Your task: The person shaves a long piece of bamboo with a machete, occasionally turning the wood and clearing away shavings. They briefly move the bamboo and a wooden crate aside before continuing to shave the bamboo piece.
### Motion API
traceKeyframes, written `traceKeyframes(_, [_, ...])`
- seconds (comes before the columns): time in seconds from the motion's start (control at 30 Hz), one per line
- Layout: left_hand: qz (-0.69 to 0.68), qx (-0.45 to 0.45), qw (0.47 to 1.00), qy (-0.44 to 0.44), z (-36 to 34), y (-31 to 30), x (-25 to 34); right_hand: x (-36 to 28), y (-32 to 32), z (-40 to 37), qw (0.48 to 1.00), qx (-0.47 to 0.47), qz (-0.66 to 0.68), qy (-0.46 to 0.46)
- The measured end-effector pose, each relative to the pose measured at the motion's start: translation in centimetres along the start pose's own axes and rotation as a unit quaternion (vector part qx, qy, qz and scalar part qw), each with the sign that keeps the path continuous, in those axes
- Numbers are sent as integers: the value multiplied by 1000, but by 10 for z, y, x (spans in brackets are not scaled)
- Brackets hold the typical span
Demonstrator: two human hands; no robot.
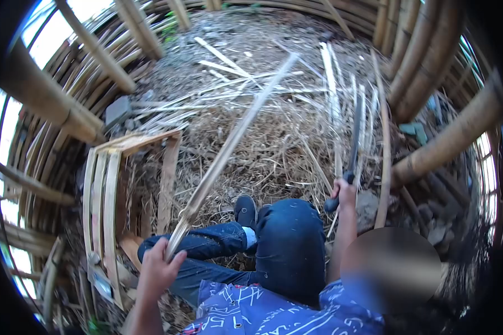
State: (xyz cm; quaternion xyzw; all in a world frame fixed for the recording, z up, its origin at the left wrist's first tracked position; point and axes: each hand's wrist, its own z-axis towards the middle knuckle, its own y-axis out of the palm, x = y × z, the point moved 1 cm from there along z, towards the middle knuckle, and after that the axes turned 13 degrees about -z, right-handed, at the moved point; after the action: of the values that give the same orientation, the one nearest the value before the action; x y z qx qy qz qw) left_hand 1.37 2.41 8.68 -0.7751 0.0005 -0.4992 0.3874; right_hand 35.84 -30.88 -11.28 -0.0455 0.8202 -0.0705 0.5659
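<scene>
Head view, person seated on the ground inside a shelter of bamboo poles. Left hand: fingers closed round the lower end of a long bamboo strip; the strip rises from the fist and slants up and to the right, its far end above the litter of shavings that covers the ground. Right hand: fingers wrapped round the handle of a knife; the dark blade points away from the body, roughly upright in the view, well apart from the strip. Between the two hands: a bent knee in blue jeans and a dark shoe, the shoe resting on the shavings. Left of the legs: a frame of flat slats, standing on edge, just beside the left hand. Right of the knife: a thin curved slat, near the right hand; whether they touch cannot be told. Far left: a grey block on the ground.
</scene>
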Motion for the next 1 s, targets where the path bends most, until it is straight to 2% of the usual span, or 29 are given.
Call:
traceKeyframes(0.03, [26,7,999,35,8,-1,0,9,7,-10,999,-9,36,14])
traceKeyframes(0.07, [61,-6,998,24,16,-3,-6,9,15,-23,998,-12,47,28])
traceKeyframes(0.13, [85,1,996,6,28,-4,-22,-15,22,-46,1000,-16,21,9])
traceKeyframes(0.17, [122,15,992,34,32,-2,-30,-10,15,-36,999,-38,14,10])
traceKeyframes(0.2, [158,27,985,62,35,0,-37,-20,14,-40,998,-47,-32,-27])
traceKeyframes(0.23, [146,43,987,52,39,1,-44,-34,10,-44,993,-54,-79,-66])
traceKeyframes(0.3, [160,49,984,57,44,4,-54,-48,11,-48,995,-44,-45,-83])
traceKeyframes(0.5, [136,105,984,43,42,17,-73,-115,1,-69,978,-61,-117,-161])
traceKeyframes(0.53, [129,107,985,45,41,22,-78,-126,2,-75,980,-39,-118,-158])
traceKeyframes(0.57, [124,108,985,49,42,27,-84,-127,-4,-67,976,-74,-98,-178])
traceKeyframes(0.63, [111,116,986,39,40,35,-93,-147,0,-84,970,-47,-119,-209])
traceKeyframes(0.7, [93,128,986,51,37,37,-95,-161,1,-93,965,-92,-114,-218])
traceKeyframes(0.77, [83,130,987,48,36,39,-98,-169,6,-102,966,-141,2,-217])
traceKeyframes(0.8, [79,133,987,43,35,38,-99,-169,7,-98,956,-184,22,-228])
traceKeyframes(0.83, [76,135,987,39,35,36,-99,-167,9,-97,956,-182,17,-230])
traceKeyframes(0.9, [66,136,988,42,33,34,-98,-161,18,-97,937,-277,69,-203])
traceKeyframes(1.0, [70,148,986,25,33,32,-103,-158,26,-97,943,-255,71,-201])
